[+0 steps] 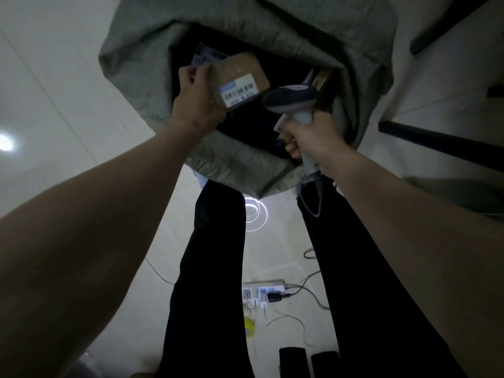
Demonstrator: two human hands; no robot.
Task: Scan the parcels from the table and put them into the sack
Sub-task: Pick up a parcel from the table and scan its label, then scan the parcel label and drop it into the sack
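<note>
A grey-green sack (141, 77) stands open on the floor in front of me, its inside dark. My left hand (197, 100) grips a brown cardboard parcel (240, 75) with a white barcode label, holding it over the sack's mouth. My right hand (313, 137) grips the handle of a grey barcode scanner (291, 98), whose head lies just right of the parcel, over the sack's opening. Another parcel with a pale label (206, 55) shows inside the sack behind the held one. A brown box edge (324, 83) shows at the sack's right inner side.
Dark table legs or bars (436, 143) run at the right. On the pale tiled floor between my legs lie a power strip (263, 289) with plugs, loose cables (302, 290) and a yellow tape roll (249, 327). The scanner's cable (317, 197) hangs down by my right leg.
</note>
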